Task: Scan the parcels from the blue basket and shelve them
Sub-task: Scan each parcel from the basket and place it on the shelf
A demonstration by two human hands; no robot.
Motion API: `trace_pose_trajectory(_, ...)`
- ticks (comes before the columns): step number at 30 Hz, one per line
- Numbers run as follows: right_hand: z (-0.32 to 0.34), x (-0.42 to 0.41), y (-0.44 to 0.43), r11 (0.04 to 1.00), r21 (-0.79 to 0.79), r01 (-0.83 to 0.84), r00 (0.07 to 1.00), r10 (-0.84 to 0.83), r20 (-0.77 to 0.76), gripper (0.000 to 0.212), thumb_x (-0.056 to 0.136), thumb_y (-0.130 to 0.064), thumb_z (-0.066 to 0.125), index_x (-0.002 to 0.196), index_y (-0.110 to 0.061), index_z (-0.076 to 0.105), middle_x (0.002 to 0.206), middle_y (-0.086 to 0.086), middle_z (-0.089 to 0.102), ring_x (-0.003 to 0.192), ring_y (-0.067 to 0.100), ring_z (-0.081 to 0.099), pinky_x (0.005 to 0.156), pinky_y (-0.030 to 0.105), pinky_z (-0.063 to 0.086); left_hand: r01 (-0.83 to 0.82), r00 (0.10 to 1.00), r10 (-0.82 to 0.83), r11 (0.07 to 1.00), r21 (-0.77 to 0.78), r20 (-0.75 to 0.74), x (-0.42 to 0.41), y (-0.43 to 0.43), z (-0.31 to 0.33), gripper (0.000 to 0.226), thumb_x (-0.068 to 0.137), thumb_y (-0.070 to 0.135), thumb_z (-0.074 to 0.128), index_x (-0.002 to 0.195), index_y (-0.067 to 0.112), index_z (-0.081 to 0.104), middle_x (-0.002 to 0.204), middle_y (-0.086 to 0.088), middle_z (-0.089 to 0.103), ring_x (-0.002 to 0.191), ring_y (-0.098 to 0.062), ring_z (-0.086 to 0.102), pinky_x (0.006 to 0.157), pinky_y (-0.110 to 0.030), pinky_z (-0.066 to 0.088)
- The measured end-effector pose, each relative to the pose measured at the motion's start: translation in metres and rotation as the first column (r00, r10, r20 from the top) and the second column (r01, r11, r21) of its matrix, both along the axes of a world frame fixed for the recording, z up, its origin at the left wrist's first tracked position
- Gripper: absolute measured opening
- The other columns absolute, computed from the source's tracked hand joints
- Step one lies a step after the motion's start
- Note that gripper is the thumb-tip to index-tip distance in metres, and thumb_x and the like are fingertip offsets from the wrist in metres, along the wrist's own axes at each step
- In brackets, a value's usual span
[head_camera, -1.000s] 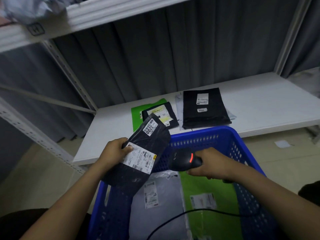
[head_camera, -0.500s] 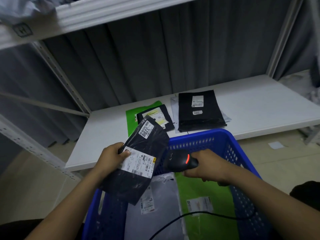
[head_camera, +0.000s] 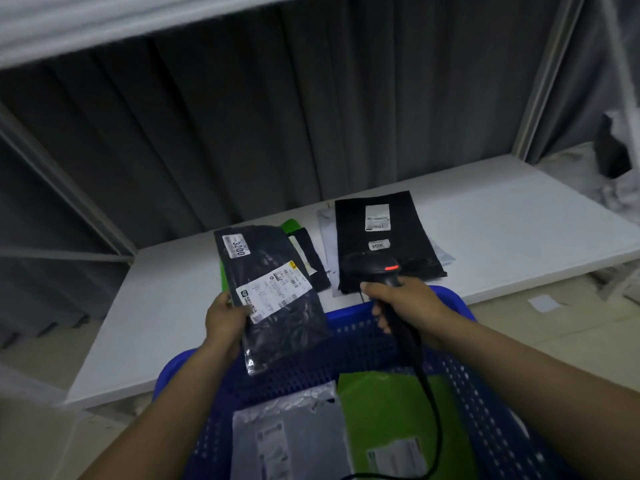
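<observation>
**Both hands full, room on either side**

The white shelf [head_camera: 502, 216] lies bare left of your left hand [head_camera: 223, 318] and right of your right hand [head_camera: 408, 299]. The blue basket [head_camera: 349, 315] sits under both wrists. Your left hand grips the dark parcel [head_camera: 273, 303] by its left edge, long axis pointing away, "3200" end toward the shelf. Your right hand clasps the scanner [head_camera: 374, 268] just beside it.
</observation>
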State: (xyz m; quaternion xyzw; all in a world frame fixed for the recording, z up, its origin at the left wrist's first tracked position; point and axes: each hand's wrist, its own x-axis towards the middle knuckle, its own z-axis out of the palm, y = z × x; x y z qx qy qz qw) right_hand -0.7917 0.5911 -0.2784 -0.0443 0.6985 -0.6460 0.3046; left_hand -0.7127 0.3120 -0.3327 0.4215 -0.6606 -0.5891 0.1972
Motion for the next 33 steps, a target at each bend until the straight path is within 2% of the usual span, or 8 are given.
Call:
trace_pose_trajectory(8, -0.025, -0.033, -0.016, 0.994, -0.041, 0.099, 0.983, -0.091, 0.157, 0.025, 0.087, -0.027, 0.071, 0.078, -0.008, 0.059, 0.060, 0.009, 0.056, 0.045, 0.019, 0.051, 0.044, 0.026, 0.045, -0.058, 0.986, 0.102, 0.952, -0.299, 0.134, -0.104, -0.049, -0.046, 0.043, 0.081, 0.003, 0.067, 0.123, 0.011, 0.058, 0.119, -0.017, 0.065, 0.105, -0.033, 0.062, 0.093, -0.036, 0.047)
trace_pose_trajectory(13, -0.038, -0.043, -0.018, 0.981, -0.053, 0.184, 0.948, -0.163, 0.273, 0.026, 0.087, -0.028, 0.071, 0.083, -0.005, 0.060, 0.062, 0.011, 0.057, 0.047, 0.020, 0.052, 0.045, 0.026, 0.046, 0.153, 0.959, -0.010, 0.859, -0.489, 0.283, -0.132, -0.070, -0.082, 0.060, 0.081, 0.003, 0.069, 0.136, 0.007, 0.045, 0.124, -0.025, 0.057, 0.113, -0.040, 0.055, 0.095, -0.040, 0.044)
trace_pose_trajectory(16, -0.042, -0.039, -0.020, 0.986, -0.042, 0.159, 0.949, -0.141, 0.281, 0.026, 0.088, -0.028, 0.071, 0.082, -0.005, 0.059, 0.060, 0.009, 0.057, 0.046, 0.019, 0.052, 0.045, 0.026, 0.046, 0.530, 0.714, -0.084, 0.714, -0.458, 0.695, -0.137, -0.080, -0.105, 0.053, 0.088, 0.036, 0.065, 0.135, 0.017, 0.048, 0.140, -0.023, 0.040, 0.124, -0.039, 0.041, 0.103, -0.039, 0.038)
trace_pose_trajectory(18, -0.041, -0.036, -0.020, 0.993, -0.024, 0.119, 0.963, -0.110, 0.246, 0.026, 0.087, -0.029, 0.071, 0.082, -0.006, 0.059, 0.060, 0.009, 0.058, 0.045, 0.019, 0.052, 0.046, 0.027, 0.046, 0.643, 0.605, -0.095, 0.643, -0.415, 0.791, -0.134, -0.082, -0.110, 0.056, 0.091, 0.049, 0.054, 0.139, 0.022, 0.042, 0.147, -0.020, 0.033, 0.127, -0.038, 0.039, 0.104, -0.041, 0.037)
trace_pose_trajectory(21, -0.035, -0.029, -0.014, 0.997, 0.021, 0.072, 0.984, -0.074, 0.163, 0.025, 0.087, -0.029, 0.072, 0.078, -0.008, 0.060, 0.060, 0.009, 0.058, 0.043, 0.018, 0.053, 0.044, 0.025, 0.045, 0.693, 0.605, -0.110, 0.560, -0.453, 0.789, -0.128, -0.084, -0.106, 0.052, 0.092, 0.052, 0.050, 0.132, 0.019, 0.047, 0.144, -0.018, 0.039, 0.128, -0.037, 0.039, 0.103, -0.042, 0.039)
trace_pose_trajectory(25, -0.030, -0.018, -0.001, 0.994, 0.091, 0.058, 0.997, -0.062, 0.040, 0.024, 0.086, -0.026, 0.072, 0.076, -0.007, 0.060, 0.057, 0.008, 0.060, 0.042, 0.018, 0.054, 0.042, 0.026, 0.046, 0.693, 0.701, -0.280, 0.484, -0.534, 0.656, -0.101, -0.055, -0.082, 0.048, 0.093, 0.036, 0.059, 0.132, 0.009, 0.055, 0.141, -0.018, 0.049, 0.137, -0.032, 0.035, 0.110, -0.033, 0.029)
trace_pose_trajectory(29, -0.036, 0.002, 0.016, 0.985, 0.165, 0.039, 0.999, -0.036, -0.022, 0.025, 0.086, -0.026, 0.072, 0.075, -0.008, 0.060, 0.056, 0.008, 0.060, 0.041, 0.017, 0.054, 0.043, 0.026, 0.047, 0.683, 0.730, -0.463, 0.471, -0.559, 0.503, -0.036, 0.002, -0.066, 0.042, 0.093, 0.025, 0.062, 0.133, 0.010, 0.057, 0.141, -0.016, 0.047, 0.132, -0.030, 0.041, 0.110, -0.033, 0.031)
trace_pose_trajectory(33, -0.057, 0.033, 0.020, 0.979, 0.197, 0.042, 0.999, -0.042, -0.003, 0.023, 0.087, -0.022, 0.071, 0.076, -0.008, 0.057, 0.060, 0.011, 0.057, 0.044, 0.021, 0.052, 0.043, 0.027, 0.043, 0.688, 0.720, -0.498, 0.425, -0.588, 0.483, 0.050, 0.039, -0.096, 0.039, 0.094, 0.018, 0.061, 0.132, 0.011, 0.057, 0.142, -0.013, 0.048, 0.132, -0.030, 0.041, 0.110, -0.033, 0.031)
